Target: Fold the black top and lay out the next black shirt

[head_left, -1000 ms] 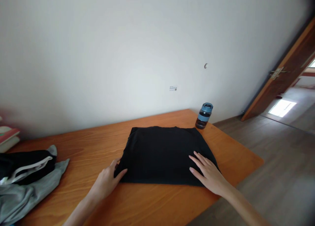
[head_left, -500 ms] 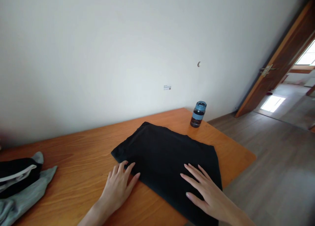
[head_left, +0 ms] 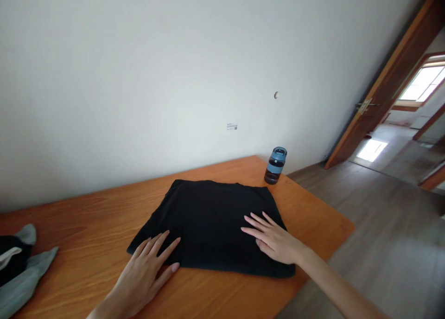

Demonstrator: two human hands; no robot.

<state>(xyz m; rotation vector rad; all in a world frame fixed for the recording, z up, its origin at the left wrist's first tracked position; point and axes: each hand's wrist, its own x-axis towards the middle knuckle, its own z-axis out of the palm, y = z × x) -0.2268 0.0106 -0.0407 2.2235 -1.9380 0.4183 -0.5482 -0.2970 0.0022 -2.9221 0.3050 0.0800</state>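
Bottle holds seemingly dark liquid beside folded cloth.

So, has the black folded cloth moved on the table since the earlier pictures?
Yes. The black folded cloth has turned: its far edge lies square to the wall again and sits left of the bottle.

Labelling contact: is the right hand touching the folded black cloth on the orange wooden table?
Touching. The head view shows the right hand lying flat, palm down, on the folded black cloth, no gap.
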